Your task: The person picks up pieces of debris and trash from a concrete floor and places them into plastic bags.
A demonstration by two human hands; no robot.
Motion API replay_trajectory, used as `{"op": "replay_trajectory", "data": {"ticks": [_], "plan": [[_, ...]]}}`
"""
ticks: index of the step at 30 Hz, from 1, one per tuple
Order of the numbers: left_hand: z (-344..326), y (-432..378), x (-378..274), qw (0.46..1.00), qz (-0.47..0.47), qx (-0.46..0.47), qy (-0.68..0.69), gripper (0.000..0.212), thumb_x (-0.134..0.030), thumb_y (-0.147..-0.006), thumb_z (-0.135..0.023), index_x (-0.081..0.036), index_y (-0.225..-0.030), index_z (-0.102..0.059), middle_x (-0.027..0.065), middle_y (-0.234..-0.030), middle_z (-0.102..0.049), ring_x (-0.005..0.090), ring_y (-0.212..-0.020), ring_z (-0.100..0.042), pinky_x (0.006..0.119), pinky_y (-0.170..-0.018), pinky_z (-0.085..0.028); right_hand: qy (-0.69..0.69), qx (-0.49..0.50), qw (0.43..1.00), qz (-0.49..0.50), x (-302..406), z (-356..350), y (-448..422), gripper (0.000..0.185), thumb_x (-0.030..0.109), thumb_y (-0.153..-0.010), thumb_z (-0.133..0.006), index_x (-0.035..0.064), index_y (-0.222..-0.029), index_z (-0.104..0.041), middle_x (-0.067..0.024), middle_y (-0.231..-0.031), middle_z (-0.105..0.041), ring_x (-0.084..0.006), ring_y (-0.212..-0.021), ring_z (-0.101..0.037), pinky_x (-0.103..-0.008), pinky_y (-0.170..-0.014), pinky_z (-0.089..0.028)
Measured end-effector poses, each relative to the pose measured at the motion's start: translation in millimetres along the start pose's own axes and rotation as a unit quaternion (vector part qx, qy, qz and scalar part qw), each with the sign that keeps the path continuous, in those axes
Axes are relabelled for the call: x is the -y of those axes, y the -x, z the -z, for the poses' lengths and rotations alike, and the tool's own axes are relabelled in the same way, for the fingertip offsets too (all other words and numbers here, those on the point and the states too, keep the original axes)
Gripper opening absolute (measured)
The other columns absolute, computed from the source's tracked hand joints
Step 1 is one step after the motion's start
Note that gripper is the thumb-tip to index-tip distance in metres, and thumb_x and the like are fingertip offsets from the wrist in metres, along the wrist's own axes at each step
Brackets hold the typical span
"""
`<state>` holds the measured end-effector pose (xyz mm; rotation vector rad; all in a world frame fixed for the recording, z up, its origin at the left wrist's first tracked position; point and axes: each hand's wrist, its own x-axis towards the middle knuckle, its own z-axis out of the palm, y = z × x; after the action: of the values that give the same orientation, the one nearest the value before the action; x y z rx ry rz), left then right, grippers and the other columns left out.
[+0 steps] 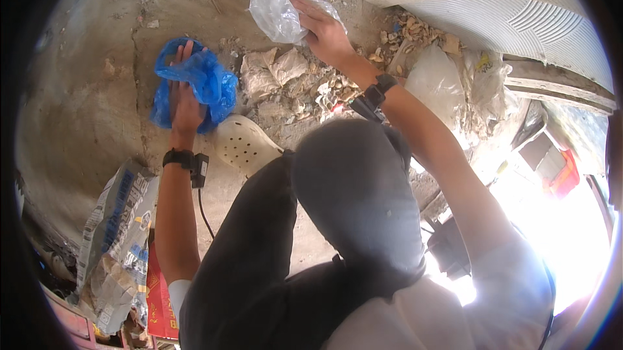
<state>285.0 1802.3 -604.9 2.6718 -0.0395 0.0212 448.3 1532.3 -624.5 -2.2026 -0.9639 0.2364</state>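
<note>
A crumpled blue plastic bag (216, 79) hangs around my left hand (187, 111). The fingertips show through its loop at the top, and folds of the film cover part of the fingers. To the upper right, my right hand (326, 31) holds a clear plastic bag (275, 11), its fingers laid over the film and the thumb partly hidden. Between the hands, crumpled brown paper (265, 72) lies on the dirty floor. Peanut shells and other litter (336, 92) are scattered below my right hand.
My cream perforated clog (243, 143) and bent knees are close below the litter. More shells (413, 31) lie along a ridged pale panel (486, 9). Whitish plastic bags (438, 77) rest at right. A printed sack (117, 223) and red box (160, 296) stand at lower left.
</note>
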Motion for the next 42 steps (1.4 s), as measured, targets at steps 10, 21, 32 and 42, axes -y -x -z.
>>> {"op": "replay_trajectory", "data": {"ticks": [10, 21, 32, 42], "plan": [[-8, 9, 10, 1.0, -0.022, 0.002, -0.008, 0.051, -0.016, -0.085, -0.051, -0.011, -0.135, -0.042, 0.0114, -0.146, -0.032, 0.0339, -0.134, -0.029, 0.048, -0.11, -0.021, 0.125, -0.135, 0.97, -0.158, 35, 91, 49, 0.019, -0.006, -0.074, -0.054, 0.0002, -0.089, -0.064, -0.0111, -0.104, -0.064, -0.0291, -0.094, -0.062, -0.0359, -0.079, -0.053], [-10, -2, -14, 0.998, -0.047, -0.048, -0.001, 0.044, -0.017, -0.088, -0.044, -0.003, -0.131, -0.044, 0.0128, -0.143, -0.036, 0.0352, -0.131, -0.032, 0.046, -0.107, -0.025, 0.231, -0.308, 0.805, -0.451, -68, 91, 97, 0.044, 0.01, -0.082, -0.054, -0.0057, -0.121, -0.04, -0.0323, -0.119, -0.042, -0.0441, -0.1, -0.052, -0.0469, -0.088, -0.046], [-6, 22, -7, 0.987, -0.116, -0.072, -0.086, 0.051, -0.009, -0.082, -0.048, 0.002, -0.131, -0.04, 0.0182, -0.141, -0.037, 0.039, -0.129, -0.032, 0.047, -0.109, -0.022, -0.014, -0.161, 0.983, -0.092, 43, 59, 144, 0.031, 0.012, -0.074, -0.071, 0.0036, -0.103, -0.066, -0.0151, -0.115, -0.06, -0.0303, -0.107, -0.056, -0.0385, -0.091, -0.049], [-17, 30, 20, 0.986, -0.126, -0.058, -0.097, 0.054, -0.003, -0.077, -0.053, -0.001, -0.13, -0.044, 0.0192, -0.14, -0.037, 0.0405, -0.128, -0.032, 0.046, -0.109, -0.022, 0.146, -0.111, 0.978, -0.098, -1, 64, 206, 0.031, 0.009, -0.084, -0.056, 0.0008, -0.113, -0.054, -0.0203, -0.122, -0.05, -0.035, -0.109, -0.053, -0.0449, -0.093, -0.045]]}}
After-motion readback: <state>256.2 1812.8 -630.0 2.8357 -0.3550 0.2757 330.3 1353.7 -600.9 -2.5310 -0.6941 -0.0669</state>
